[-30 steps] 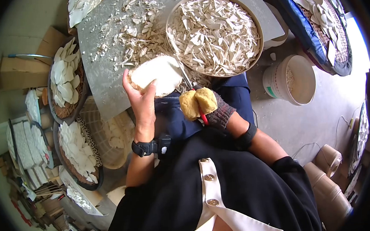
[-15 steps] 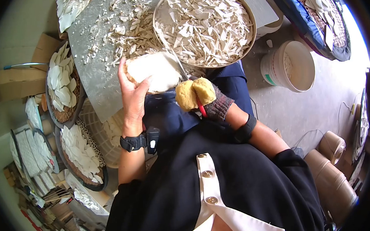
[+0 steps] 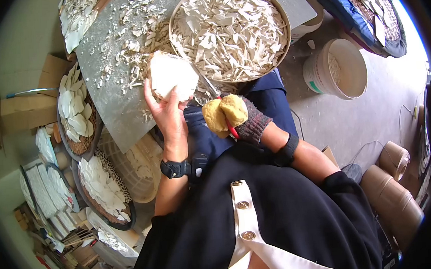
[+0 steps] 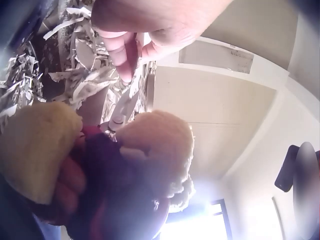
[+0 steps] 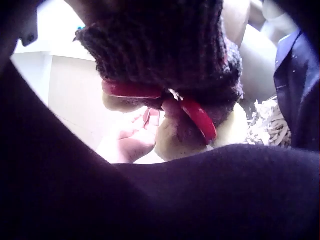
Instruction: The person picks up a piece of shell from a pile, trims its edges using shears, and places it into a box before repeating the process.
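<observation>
Here, left hand (image 3: 170, 120): pinches flat white brown-edged piece (image 3: 173, 77)
Right hand (image 3: 252, 123): grips red-handled yellow-padded metal scissors (image 3: 211, 87)
Far: round tan tray (image 3: 287, 23)

Right side: a white bucket (image 3: 315, 74) on the grey floor (image 3: 331, 125) contains pale bits. A blue-edged tray (image 3: 333, 9) above it bears pale flat pieces. Brown cylindrical containers (image 3: 390, 202) occupy the lower right. Left side: an upper round tray (image 3: 86, 145) and a lower round tray (image 3: 127, 221) carry similar pieces, beside a translucent plastic basket (image 3: 114, 155). Cardboard (image 3: 29, 110) lies near.
</observation>
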Demonstrator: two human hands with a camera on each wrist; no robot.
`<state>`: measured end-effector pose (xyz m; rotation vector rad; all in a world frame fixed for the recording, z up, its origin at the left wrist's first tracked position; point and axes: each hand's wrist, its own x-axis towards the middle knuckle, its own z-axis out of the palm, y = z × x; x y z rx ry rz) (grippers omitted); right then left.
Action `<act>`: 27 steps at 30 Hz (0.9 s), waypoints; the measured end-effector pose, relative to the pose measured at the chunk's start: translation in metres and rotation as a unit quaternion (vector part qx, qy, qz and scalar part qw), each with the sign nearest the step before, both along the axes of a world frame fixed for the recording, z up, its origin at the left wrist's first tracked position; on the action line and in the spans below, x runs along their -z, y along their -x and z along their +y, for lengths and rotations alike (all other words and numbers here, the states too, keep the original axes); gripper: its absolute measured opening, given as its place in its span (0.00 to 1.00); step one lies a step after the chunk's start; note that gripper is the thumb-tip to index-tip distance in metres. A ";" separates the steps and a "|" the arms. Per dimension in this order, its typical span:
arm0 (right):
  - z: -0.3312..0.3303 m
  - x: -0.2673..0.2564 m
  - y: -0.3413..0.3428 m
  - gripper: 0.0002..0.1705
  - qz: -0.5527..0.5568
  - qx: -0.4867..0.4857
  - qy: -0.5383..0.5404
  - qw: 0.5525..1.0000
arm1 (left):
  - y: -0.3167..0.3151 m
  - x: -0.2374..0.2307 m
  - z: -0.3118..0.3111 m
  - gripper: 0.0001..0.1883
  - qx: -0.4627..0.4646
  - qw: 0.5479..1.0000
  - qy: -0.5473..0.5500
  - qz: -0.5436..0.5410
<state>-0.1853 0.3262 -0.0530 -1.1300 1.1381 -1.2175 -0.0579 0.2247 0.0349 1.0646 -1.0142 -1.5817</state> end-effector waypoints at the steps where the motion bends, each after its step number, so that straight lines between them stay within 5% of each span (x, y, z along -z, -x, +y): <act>1: 0.000 0.000 0.002 0.14 0.019 -0.003 0.014 1.000 | 0.000 -0.001 -0.004 0.36 0.006 1.000 -0.006 -0.007; 7: -0.003 -0.003 0.005 0.13 0.058 -0.007 0.024 0.998 | -0.003 0.006 -0.013 0.37 0.009 1.000 -0.005 -0.024; 12: -0.003 -0.015 0.004 0.12 -0.086 -0.003 -0.005 0.996 | -0.006 0.005 -0.018 0.36 0.039 0.999 0.004 -0.028; 14: -0.001 -0.035 0.010 0.15 0.003 -0.001 0.065 0.998 | -0.010 -0.001 -0.024 0.37 0.077 0.996 0.003 -0.043; 17: -0.001 -0.027 0.004 0.16 -0.240 0.004 -0.015 0.971 | -0.017 -0.006 -0.031 0.38 0.168 0.984 -0.047 -0.038; 20: -0.003 -0.024 0.000 0.17 -0.334 -0.016 -0.044 0.942 | -0.018 -0.006 -0.040 0.38 0.164 0.986 -0.024 -0.014; 23: -0.002 -0.040 0.015 0.13 -0.220 -0.099 0.001 0.970 | -0.016 0.006 -0.036 0.36 0.072 0.996 -0.044 -0.001; 26: -0.002 -0.040 0.014 0.14 -0.305 -0.129 -0.064 0.942 | -0.013 0.008 -0.036 0.31 0.049 0.997 -0.054 0.013; 27: -0.001 -0.034 0.007 0.16 -0.445 -0.094 -0.127 0.882 | -0.012 0.005 -0.035 0.30 0.057 0.997 -0.050 0.013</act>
